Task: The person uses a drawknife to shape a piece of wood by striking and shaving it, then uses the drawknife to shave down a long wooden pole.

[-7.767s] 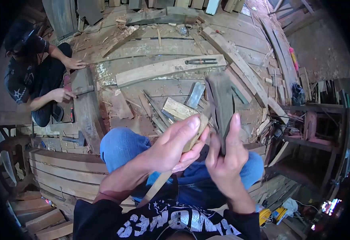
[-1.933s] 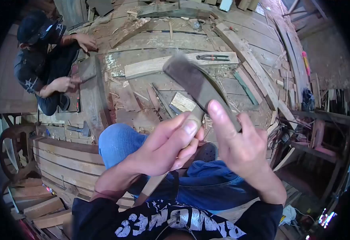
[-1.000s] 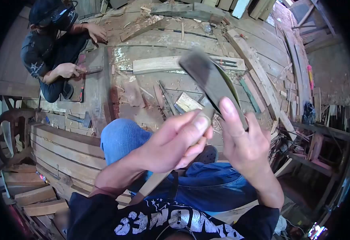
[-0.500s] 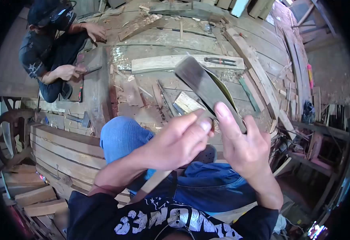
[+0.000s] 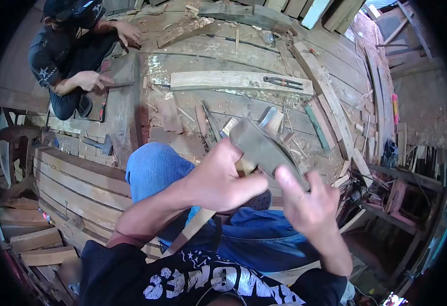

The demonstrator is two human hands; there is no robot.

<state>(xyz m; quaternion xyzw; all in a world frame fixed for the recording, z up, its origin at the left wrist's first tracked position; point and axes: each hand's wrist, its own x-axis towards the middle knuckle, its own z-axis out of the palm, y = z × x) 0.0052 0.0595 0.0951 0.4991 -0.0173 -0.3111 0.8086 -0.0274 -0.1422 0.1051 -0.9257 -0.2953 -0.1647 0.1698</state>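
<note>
A dark grey-brown folded strip, which looks like sandpaper (image 5: 264, 145), is held up in front of my knees. My right hand (image 5: 313, 204) pinches its lower right end, with the thumb on the near face and a finger at the edge. My left hand (image 5: 221, 176) is closed against the strip's left end, its thumb pointing right; the fingertips are hidden. Pale wood (image 5: 245, 166) shows between my left hand and the strip. A wooden slat (image 5: 195, 229) runs below my left wrist.
A pale board (image 5: 218, 80) lies ahead with pincers (image 5: 284, 82) on it. Offcuts and shavings litter the plank floor. At far left a co-worker (image 5: 63, 71) crouches by a dark board (image 5: 123, 109). A hammer (image 5: 101, 146) lies near stacked planks (image 5: 80, 173). A long beam (image 5: 330, 102) angles along the right.
The strip has dropped and turned, its far end now closer to my left hand. My left hand has moved slightly left and its thumb has straightened. The co-worker's lower hand has shifted.
</note>
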